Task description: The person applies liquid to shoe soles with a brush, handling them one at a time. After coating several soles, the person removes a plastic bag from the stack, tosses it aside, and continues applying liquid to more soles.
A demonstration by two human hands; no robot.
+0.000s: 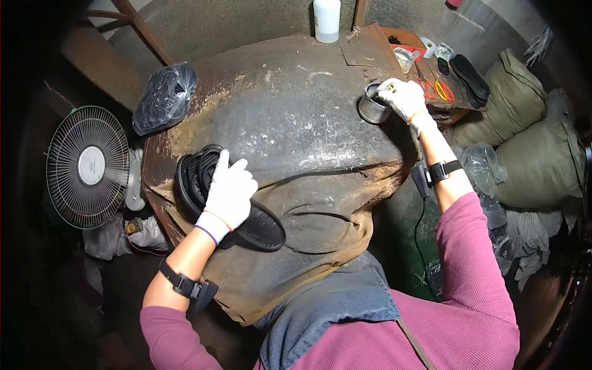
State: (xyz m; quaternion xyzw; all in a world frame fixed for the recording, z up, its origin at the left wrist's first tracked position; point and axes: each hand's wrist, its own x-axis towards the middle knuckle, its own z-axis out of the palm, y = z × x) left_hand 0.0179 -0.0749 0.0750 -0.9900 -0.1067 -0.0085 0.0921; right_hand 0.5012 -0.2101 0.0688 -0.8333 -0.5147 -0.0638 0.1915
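Worktable (277,105) with a dark, worn, whitish-stained covering; its slack front edge hangs toward the person's apron (333,296), which probably helps to keep work off the lap. Black footwear parts (264,229), a sole-like piece and looped strips, are located at the table's near left, close to the body, a position that appears to favour control by one hand. The gloved left hand (229,194) lies over them, fingers partly spread, one extended and the others bent; how firmly they grip cannot be told. The gloved right hand (401,98) is at the rim of a metal cup (374,110), fingers bunched together; whether they pinch a tool cannot be told. The cup stands upright near the table's right edge, presumably to suit that arm's reach and keep it well apart from the parts. Scissors (444,91) and dark soles (470,81) lie beyond the cup, seemingly sited for access. A white bottle (327,21) stands at the rear; a plastic-wrapped bundle (165,98) occupies the far left corner. Outside the table, a fan (91,165) faces the workplace from the left, and sacks (536,169) sit at the right.
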